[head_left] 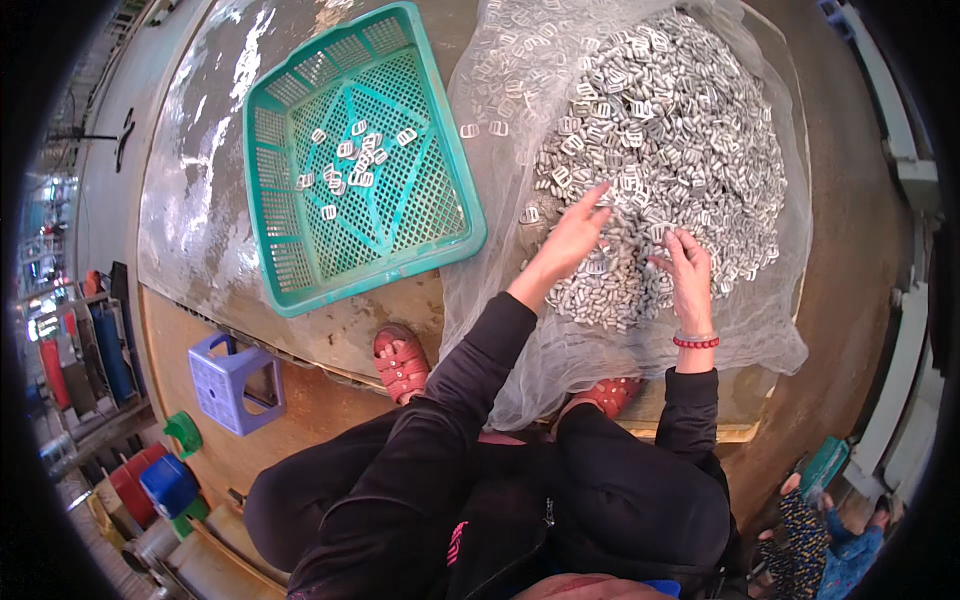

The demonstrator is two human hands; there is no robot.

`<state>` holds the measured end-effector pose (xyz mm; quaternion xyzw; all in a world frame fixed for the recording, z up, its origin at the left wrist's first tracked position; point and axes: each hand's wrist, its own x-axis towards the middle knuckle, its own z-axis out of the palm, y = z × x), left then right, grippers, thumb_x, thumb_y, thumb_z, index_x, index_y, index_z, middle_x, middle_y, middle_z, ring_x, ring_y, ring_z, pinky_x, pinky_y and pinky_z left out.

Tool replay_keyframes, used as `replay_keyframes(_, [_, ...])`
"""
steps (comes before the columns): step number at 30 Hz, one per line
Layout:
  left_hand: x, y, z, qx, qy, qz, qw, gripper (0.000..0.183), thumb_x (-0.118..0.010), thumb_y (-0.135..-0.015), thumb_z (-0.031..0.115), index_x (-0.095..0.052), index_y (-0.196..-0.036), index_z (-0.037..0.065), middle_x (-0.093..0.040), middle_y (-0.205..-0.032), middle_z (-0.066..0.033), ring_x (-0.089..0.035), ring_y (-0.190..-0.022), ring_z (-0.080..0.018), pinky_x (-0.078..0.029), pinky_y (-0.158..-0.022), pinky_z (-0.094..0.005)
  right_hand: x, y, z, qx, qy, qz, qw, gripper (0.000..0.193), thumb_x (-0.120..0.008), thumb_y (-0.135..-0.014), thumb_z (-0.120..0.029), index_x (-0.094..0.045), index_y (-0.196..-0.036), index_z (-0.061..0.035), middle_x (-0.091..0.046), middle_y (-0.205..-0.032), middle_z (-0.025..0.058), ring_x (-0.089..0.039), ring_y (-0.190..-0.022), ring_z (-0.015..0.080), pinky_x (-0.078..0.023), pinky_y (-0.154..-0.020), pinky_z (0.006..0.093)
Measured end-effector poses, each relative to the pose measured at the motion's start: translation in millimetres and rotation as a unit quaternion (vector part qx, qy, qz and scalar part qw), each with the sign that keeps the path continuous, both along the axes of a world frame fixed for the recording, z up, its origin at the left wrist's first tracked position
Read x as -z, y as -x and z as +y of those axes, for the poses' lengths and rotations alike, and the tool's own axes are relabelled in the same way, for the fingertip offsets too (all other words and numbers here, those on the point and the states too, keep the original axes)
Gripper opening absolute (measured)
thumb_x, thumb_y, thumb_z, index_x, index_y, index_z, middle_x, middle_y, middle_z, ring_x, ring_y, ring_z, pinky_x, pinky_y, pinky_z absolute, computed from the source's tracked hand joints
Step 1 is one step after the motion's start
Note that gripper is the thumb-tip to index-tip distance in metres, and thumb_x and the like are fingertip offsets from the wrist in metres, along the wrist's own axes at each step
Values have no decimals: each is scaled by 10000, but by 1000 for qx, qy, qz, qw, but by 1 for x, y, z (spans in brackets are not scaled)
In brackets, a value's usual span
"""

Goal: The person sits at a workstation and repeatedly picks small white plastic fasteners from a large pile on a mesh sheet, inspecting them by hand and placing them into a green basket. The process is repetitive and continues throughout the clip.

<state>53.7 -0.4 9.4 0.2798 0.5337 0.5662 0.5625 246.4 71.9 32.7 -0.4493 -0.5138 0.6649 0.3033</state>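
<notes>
A large heap of small grey pellets mixed with flat silvery strap buckles lies on a pale mesh net. Over the near left part of the heap, my left hand is open with its fingers stretched out, nothing visible in it. To its right, my right hand bends its fingers down at the pellets, thumb and index apart. A buckle sits by its index fingertip; whether they touch is hard to tell. The palm is hidden. Left of the heap, a green plastic basket holds several loose buckles.
Two stray buckles lie on the net between basket and heap. My red sandals rest at the board's near edge. A purple stool stands at the left. Another person's patterned clothing shows at the lower right.
</notes>
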Motion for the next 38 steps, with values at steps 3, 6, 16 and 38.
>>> replay_keyframes(3, [-11, 24, -4, 37, 87, 4, 996, 544, -446, -994, 262, -272, -1471, 68, -368, -1459, -141, -410, -1289, -244, -480, -922, -357, 7, -1, -4, 38, 66, -13, 997, 175, -556, -954, -154, -615, -974, 10, -634, -909, 74, -654, -840, 188, -567, -725, 323])
replay_keyframes(6, [-19, 38, -7, 76, 94, 7, 993, 570, -447, -1001, 321, -253, -1484, 89, -338, -1476, -138, -401, -1290, -242, -479, -918, -366, 8, -5, -10, 35, 76, 44, 995, 198, -522, -956, -96, -573, -1089, 42, -659, -958, 167, -671, -837, 217, -565, -724, 321])
replay_keyframes(16, [-13, 53, -8, 48, 56, 272, 960, 284, -691, -854, 179, -681, -1058, -18, -694, -910, -78, -613, -889, -121, -478, -824, -285, -10, 0, -26, -56, 153, 113, 980, 166, -601, -842, -70, -552, -995, -31, -558, -942, 72, -586, -833, 165, -471, -640, 294])
replay_keyframes(38, [-30, 56, -38, 32, -2, -175, 984, 475, -694, -861, 129, -505, -1279, 5, -647, -920, -65, -644, -789, -151, -527, -697, -270, -4, -1, -27, -138, 295, 400, 857, 296, -641, -884, -252, -550, -1083, -53, -542, -1158, 213, -602, -1012, 283, -575, -656, 278])
